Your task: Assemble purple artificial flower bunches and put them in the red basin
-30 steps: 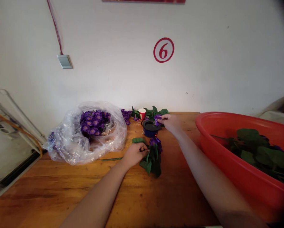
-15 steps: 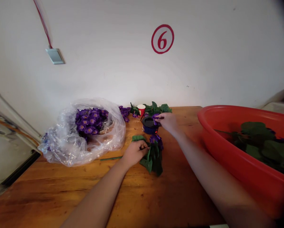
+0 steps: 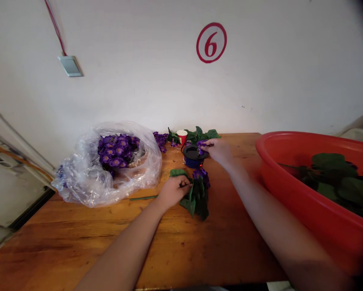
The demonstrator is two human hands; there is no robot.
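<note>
My left hand (image 3: 176, 190) is closed around the green stem of an artificial flower spray (image 3: 196, 198), with its leaves and purple blossoms lying to the right of the fingers. The stem's end sticks out left of the hand. Between the fingertips of my right hand (image 3: 217, 150) is a small purple flower (image 3: 201, 147), held at the right rim of a small dark blue pot (image 3: 193, 157). Dark contents show inside the pot, and a small red light glows low on its side.
A clear plastic bag (image 3: 87, 186) of purple flowers (image 3: 117, 149) stands on the left of the wooden table (image 3: 181, 250). A red basin (image 3: 278, 173) with leafy sprays (image 3: 336, 173) is at right. Behind the pot are a paper cup (image 3: 182, 137) and more greenery (image 3: 202, 135).
The view has tilted down slightly. My right hand has shifted the purple flower slightly outward at the pot's right rim. My left hand keeps its hold on the spray.
</note>
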